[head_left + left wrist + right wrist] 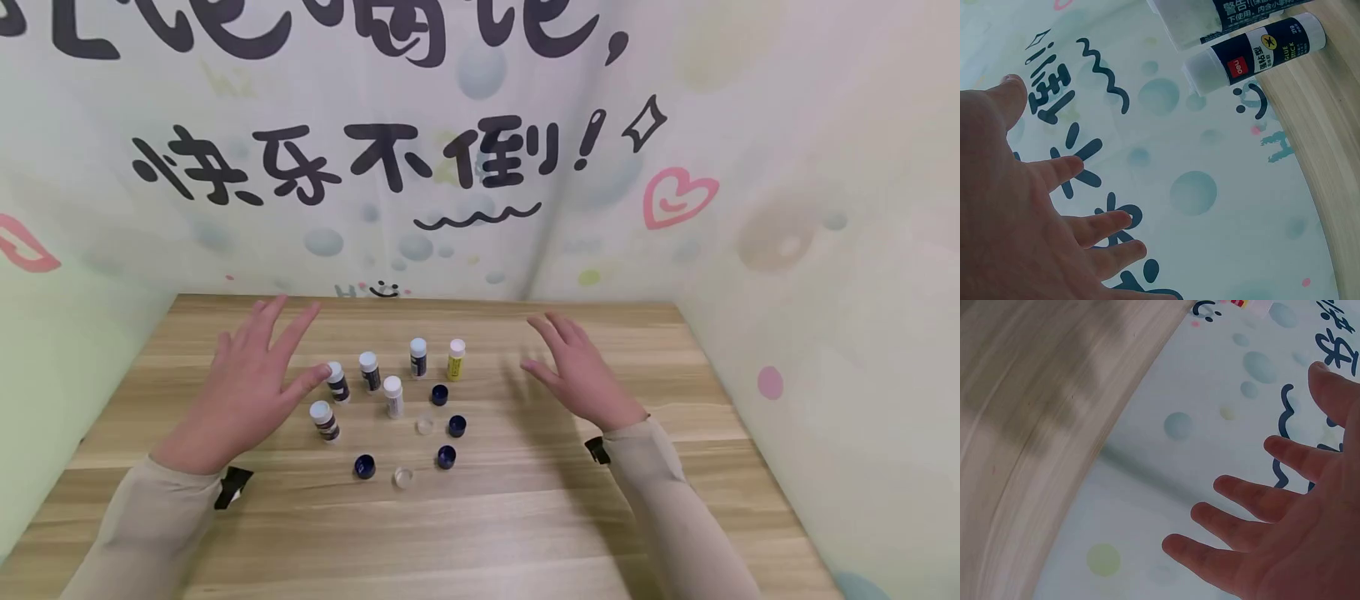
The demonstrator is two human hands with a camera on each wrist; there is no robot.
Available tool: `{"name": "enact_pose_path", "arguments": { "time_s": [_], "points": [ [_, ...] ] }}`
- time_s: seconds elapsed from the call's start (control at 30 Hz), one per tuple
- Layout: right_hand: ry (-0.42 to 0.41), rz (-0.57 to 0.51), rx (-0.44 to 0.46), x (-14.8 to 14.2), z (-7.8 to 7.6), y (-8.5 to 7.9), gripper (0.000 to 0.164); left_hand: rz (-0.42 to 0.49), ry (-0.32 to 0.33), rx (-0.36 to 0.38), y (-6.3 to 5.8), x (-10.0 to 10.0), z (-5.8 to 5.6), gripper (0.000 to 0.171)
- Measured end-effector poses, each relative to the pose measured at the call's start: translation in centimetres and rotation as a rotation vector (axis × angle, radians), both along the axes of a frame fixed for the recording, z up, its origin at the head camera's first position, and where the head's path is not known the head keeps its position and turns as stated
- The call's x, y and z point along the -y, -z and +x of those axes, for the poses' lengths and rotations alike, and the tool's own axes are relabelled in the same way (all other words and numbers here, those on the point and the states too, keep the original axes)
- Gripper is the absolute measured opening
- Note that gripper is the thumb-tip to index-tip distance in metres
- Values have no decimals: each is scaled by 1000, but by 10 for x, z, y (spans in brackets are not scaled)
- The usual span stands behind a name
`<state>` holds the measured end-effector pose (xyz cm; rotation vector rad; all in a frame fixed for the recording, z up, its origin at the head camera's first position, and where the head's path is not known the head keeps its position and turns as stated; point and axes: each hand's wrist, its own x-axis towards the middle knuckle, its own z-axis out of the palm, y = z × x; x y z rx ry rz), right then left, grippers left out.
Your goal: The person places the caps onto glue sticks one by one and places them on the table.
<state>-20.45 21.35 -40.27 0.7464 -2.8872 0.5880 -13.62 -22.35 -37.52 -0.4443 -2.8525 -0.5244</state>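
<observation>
Several glue sticks stand upright on the wooden table, white at the top. Most have dark labels, like the front-left glue stick (pixel 326 422); one is a yellow-labelled stick (pixel 455 365) and another a pale-labelled stick (pixel 394 402). My left hand (pixel 247 383) hovers at their left with fingers spread, its thumb tip overlapping one stick in the head view. A dark-labelled glue stick (pixel 1254 53) shows beyond that hand in the left wrist view. To the right of the group my right hand (pixel 581 375) hangs in the air, fingers extended, holding nothing.
Loose caps lie in front of the sticks: several dark blue ones, such as a dark blue cap (pixel 364 467), and two clear ones, such as a clear cap (pixel 403 477). Behind the wooden table (pixel 510 533) rises a printed wall covering (pixel 285 233) with large lettering.
</observation>
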Motion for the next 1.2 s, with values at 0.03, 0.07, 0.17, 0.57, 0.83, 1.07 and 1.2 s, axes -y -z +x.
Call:
{"name": "enact_pose_path", "arguments": {
  "time_s": [0.03, 0.07, 0.17, 0.57, 0.83, 1.07, 1.2],
  "points": [
    [-9, -9, 8, 1, -1, 1, 69, 0, 1, 2, 0, 0, 0, 79],
    [-14, -18, 20, 2, -1, 0, 69, 3, 4, 3, 0, 0, 0, 79],
    [-28, -33, 59, 6, -3, 0, 70, 6, 14, 3, -1, -2, 1, 79],
    [-39, -76, 122, 23, -17, 6, 71, 61, 51, -30, -4, -11, 4, 74],
    [-62, -122, 176, 41, -25, 12, 75, 57, 95, -76, -4, -19, 2, 73],
    [-65, -108, 207, 57, -36, 27, 68, 74, 126, -97, 0, -27, 1, 74],
    [-79, -107, 215, 65, -39, 35, 66, 76, 146, -126, -1, -32, 0, 72]
  ]
}}
